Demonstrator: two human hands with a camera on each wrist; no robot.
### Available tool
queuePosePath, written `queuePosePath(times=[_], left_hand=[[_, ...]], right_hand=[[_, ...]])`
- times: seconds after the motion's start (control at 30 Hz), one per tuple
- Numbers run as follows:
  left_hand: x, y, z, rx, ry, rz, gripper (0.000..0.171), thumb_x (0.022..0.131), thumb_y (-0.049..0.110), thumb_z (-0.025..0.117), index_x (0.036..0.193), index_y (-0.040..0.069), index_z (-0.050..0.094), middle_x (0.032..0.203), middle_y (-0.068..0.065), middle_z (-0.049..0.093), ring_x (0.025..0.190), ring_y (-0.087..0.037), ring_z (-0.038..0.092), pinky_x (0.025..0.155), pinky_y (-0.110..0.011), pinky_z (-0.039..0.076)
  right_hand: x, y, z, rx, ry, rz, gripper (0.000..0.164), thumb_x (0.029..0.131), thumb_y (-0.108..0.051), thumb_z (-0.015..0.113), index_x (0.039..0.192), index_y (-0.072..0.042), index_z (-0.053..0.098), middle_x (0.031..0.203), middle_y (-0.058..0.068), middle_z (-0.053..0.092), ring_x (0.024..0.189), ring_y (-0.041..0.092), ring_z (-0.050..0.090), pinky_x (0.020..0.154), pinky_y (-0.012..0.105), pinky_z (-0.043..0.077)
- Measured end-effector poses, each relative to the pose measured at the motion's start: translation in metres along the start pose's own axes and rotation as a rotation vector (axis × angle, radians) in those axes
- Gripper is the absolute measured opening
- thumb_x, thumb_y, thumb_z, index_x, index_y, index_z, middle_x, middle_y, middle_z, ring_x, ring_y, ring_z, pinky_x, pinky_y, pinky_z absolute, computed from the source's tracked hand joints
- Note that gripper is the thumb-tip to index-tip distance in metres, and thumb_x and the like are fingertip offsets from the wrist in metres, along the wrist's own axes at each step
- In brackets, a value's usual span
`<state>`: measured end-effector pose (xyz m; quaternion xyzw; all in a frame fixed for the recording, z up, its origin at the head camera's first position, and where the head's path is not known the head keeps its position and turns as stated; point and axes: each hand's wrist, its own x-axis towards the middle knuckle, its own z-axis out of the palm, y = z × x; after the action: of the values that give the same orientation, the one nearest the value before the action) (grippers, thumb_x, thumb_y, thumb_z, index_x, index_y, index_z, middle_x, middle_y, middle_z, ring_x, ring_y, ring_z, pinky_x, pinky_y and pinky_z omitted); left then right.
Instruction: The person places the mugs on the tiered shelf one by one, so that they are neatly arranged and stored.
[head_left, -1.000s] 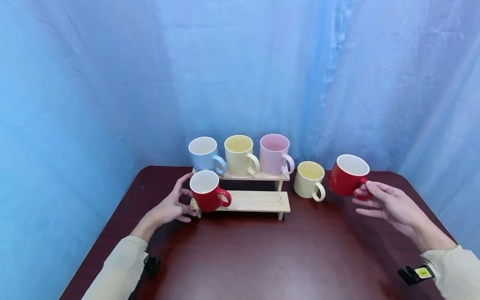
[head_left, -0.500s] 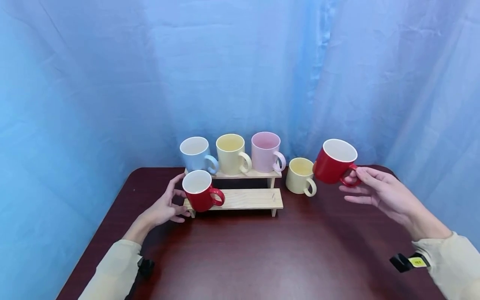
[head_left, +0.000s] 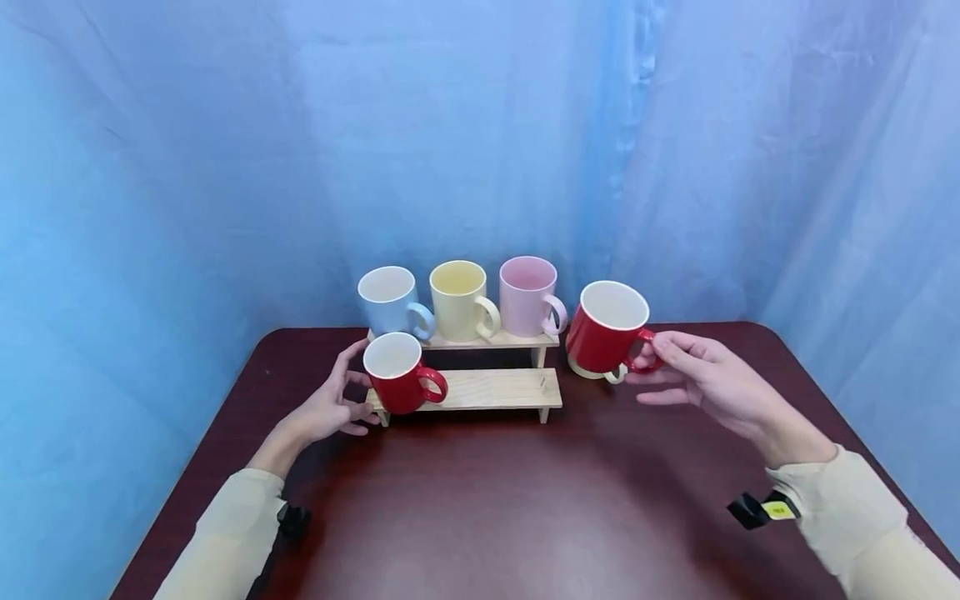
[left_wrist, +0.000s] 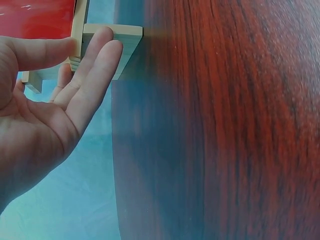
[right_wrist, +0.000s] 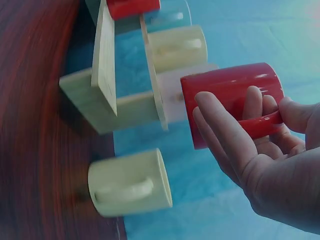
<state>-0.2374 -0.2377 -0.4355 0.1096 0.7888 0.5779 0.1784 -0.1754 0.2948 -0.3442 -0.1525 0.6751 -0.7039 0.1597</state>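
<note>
My right hand (head_left: 716, 387) grips the handle of a red mug (head_left: 600, 337) with a white inside, held upright in the air right of the rack. Thumb and fingers close on the handle while other fingers extend below it. A pale yellow mug (right_wrist: 125, 175) stands on the table under the red one, mostly hidden by it in the head view. My left hand (head_left: 326, 408) is at the left end of the two-step wooden rack (head_left: 495, 387), its fingers extended and thumb tip at the lower shelf's edge. Close beside it, another red mug (head_left: 401, 392) stands on that shelf's left end.
On the rack's upper shelf stand a light blue mug (head_left: 390, 317), a pale yellow mug (head_left: 456, 317) and a pink mug (head_left: 523, 312), handles to the right. Behind the dark wooden table (head_left: 480, 508) hangs a blue curtain (head_left: 450, 125).
My right hand has carried the red mug left, from the right of the loose yellow mug to over it. My left hand has stayed by the rack. The head view has shifted slightly.
</note>
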Motion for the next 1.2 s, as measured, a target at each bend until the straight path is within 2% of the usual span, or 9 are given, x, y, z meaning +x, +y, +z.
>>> queuePosePath(times=[0.3,0.47,0.67,0.93,1.2], left_hand=[[0.009,0.002,0.004,0.008,-0.028,0.005,0.101,0.091,-0.010,0.058,0.158,0.040,0.001,0.133,-0.025,0.034,0.094,-0.046,0.070,0.073,-0.058,0.059],[0.006,0.003,0.000,0.005,-0.023,0.003,0.102,0.091,-0.009,0.058,0.158,0.040,-0.001,0.135,-0.026,0.033,0.095,-0.045,0.070,0.074,-0.058,0.059],[-0.002,0.004,-0.005,0.013,-0.004,0.003,0.102,0.091,-0.010,0.057,0.158,0.040,-0.002,0.136,-0.027,0.032,0.095,-0.044,0.070,0.074,-0.058,0.058],[-0.009,0.001,-0.002,0.013,-0.003,-0.015,0.101,0.091,-0.011,0.056,0.158,0.038,-0.001,0.134,-0.026,0.032,0.094,-0.045,0.070,0.073,-0.057,0.059],[-0.011,-0.001,0.003,0.000,-0.007,-0.009,0.100,0.091,-0.011,0.056,0.158,0.037,0.000,0.133,-0.026,0.033,0.092,-0.043,0.070,0.073,-0.058,0.059]], right_hand=[[0.004,0.009,0.020,0.029,-0.061,0.021,0.025,0.110,-0.011,0.042,0.119,-0.002,0.063,0.109,0.013,0.066,0.113,0.036,0.068,0.089,0.054,0.054],[0.017,0.008,0.033,0.016,-0.063,0.050,0.023,0.109,-0.015,0.046,0.118,0.002,0.059,0.109,0.015,0.063,0.111,0.037,0.068,0.088,0.053,0.055],[0.034,0.015,0.054,0.019,-0.096,0.091,0.018,0.108,-0.016,0.050,0.114,-0.002,0.059,0.106,0.014,0.062,0.109,0.037,0.069,0.087,0.053,0.056],[0.051,0.032,0.084,0.023,-0.137,0.127,0.019,0.107,-0.019,0.052,0.109,-0.002,0.059,0.107,0.019,0.060,0.108,0.037,0.069,0.087,0.053,0.056],[0.071,0.041,0.105,0.009,-0.160,0.125,0.028,0.106,-0.022,0.054,0.113,0.006,0.055,0.111,0.027,0.058,0.104,0.036,0.070,0.086,0.054,0.057]])
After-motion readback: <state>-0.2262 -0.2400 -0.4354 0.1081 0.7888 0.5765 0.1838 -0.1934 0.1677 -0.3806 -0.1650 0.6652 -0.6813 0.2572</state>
